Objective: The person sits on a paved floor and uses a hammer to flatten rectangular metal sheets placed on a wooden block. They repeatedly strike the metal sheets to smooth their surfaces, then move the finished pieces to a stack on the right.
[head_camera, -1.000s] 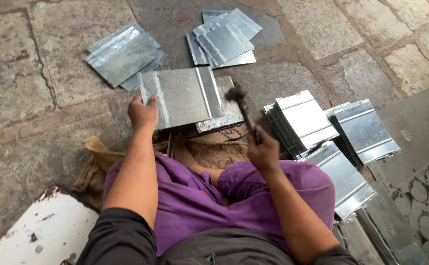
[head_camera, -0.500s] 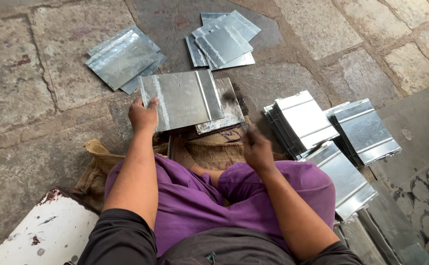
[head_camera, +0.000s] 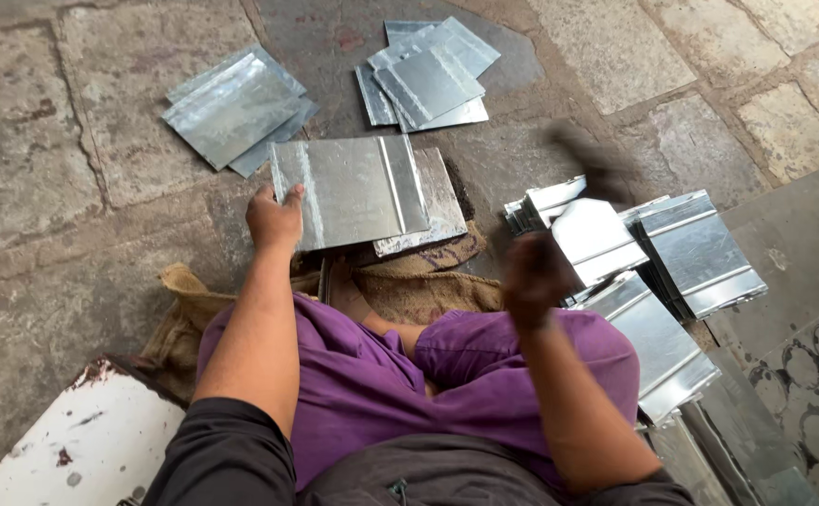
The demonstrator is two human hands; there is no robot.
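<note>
I sit on the stone floor in purple trousers. My left hand point(head_camera: 275, 217) grips the left edge of a shiny folded metal sheet point(head_camera: 358, 187), which lies on another sheet point(head_camera: 437, 201) over brown sacking point(head_camera: 409, 281). My right hand point(head_camera: 533, 272) is raised and blurred, shut on the handle of a hammer point(head_camera: 589, 171), whose dark head hangs in the air to the right of the sheet, apart from it.
Two loose piles of metal sheets lie further out, one point(head_camera: 234, 108) at the upper left and one point(head_camera: 428, 75) in the middle. Stacked folded sheets point(head_camera: 671, 253) stand at my right. A white, rust-flecked object point(head_camera: 72, 440) sits at the lower left.
My right hand went down with the hammer near the sheet's right edge, then swung up and to the right. My left hand has kept its hold on the sheet.
</note>
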